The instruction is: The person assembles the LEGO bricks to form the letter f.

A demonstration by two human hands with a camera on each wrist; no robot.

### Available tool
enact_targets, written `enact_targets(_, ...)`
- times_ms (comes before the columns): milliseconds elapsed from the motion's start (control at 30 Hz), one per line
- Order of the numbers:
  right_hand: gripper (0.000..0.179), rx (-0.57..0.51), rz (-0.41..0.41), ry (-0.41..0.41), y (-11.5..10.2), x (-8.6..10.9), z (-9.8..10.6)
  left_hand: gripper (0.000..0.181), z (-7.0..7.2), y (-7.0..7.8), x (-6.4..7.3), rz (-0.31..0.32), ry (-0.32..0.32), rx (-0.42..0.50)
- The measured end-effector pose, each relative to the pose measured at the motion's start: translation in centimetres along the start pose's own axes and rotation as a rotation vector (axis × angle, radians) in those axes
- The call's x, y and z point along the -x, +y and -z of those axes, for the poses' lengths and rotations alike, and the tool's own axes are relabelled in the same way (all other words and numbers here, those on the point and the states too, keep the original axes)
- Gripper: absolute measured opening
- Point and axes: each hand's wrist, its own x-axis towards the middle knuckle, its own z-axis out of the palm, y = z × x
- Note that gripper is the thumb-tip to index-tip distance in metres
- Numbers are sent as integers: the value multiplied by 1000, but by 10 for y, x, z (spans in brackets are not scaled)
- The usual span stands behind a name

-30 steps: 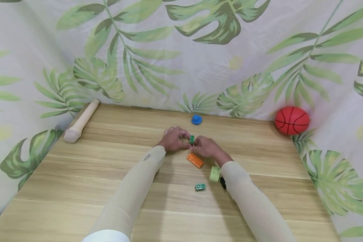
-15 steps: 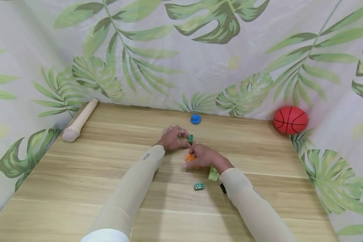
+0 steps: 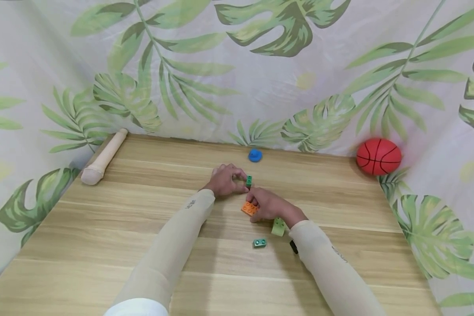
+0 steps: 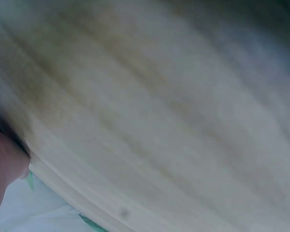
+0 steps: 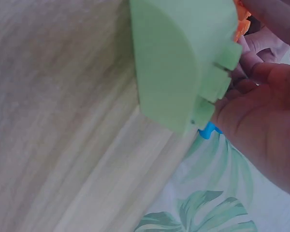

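Note:
My left hand (image 3: pixel 227 181) pinches a small green toy brick (image 3: pixel 249 181) between thumb and fingers, mid-table in the head view. In the left wrist view only a bit of that hand (image 4: pixel 7 159) shows. Just nearer, my right hand (image 3: pixel 272 205) grips an orange studded brick (image 3: pixel 248 208), thumb on the near side and fingers on the far side; it covers the brick's right part. A light green curved brick (image 3: pixel 278 227) lies by the right wrist and looms large in the right wrist view. Closer to me lies a second, two-stud green brick (image 3: pixel 259 243).
A black piece (image 3: pixel 293 246) lies partly under the right sleeve. Toward the back edge sits a blue duck-like toy (image 3: pixel 254 155). A red ball (image 3: pixel 379 156) with black lines occupies the far right corner, and a pale microphone-shaped thing (image 3: pixel 104 158) the far left.
My right hand has left the green brick, come nearer and closed its thumb and fingers on the orange brick. The left hand stays with the green brick.

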Motion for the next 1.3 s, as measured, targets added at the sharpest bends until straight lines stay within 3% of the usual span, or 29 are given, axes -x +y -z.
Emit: enact_targets(1300,43,-27,59,27,8,5,-1,30,-1,-1,-1,14,1,-5)
